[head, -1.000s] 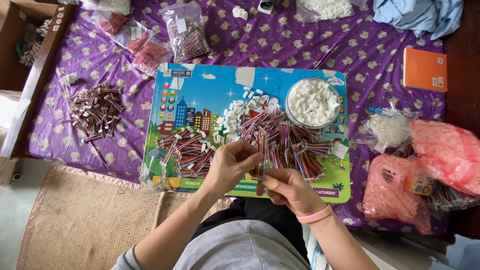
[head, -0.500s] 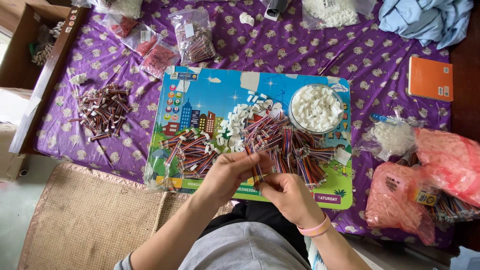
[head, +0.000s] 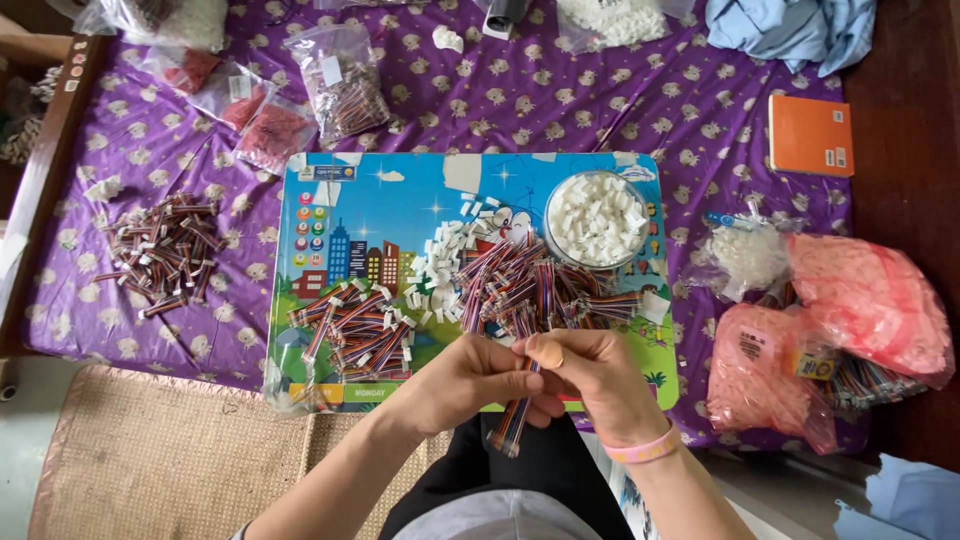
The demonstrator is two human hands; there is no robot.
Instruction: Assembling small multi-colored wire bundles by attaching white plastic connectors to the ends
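Observation:
My left hand (head: 468, 378) and my right hand (head: 590, 380) meet over the near edge of a colourful cartoon board (head: 400, 200). Together they pinch a short multicoloured ribbon cable (head: 513, 425) that hangs down from the fingers toward my lap. Just beyond my hands lies a heap of similar cables (head: 525, 285) mixed with small white connectors (head: 445, 265). A neater pile of cables (head: 355, 330) sits on the board's left part. A clear round bowl of white connectors (head: 595, 220) stands at the board's far right.
Another cable pile (head: 165, 250) lies on the purple patterned cloth at left. Plastic bags of parts sit at the far left (head: 340, 90) and at right, pink ones (head: 860, 300) and a white one (head: 745, 255). An orange booklet (head: 810, 135) lies far right. A woven mat (head: 170, 450) is near left.
My hands have stayed together at the board's near edge, working the one cable, which now hangs lower toward my lap. The view has shifted slightly.

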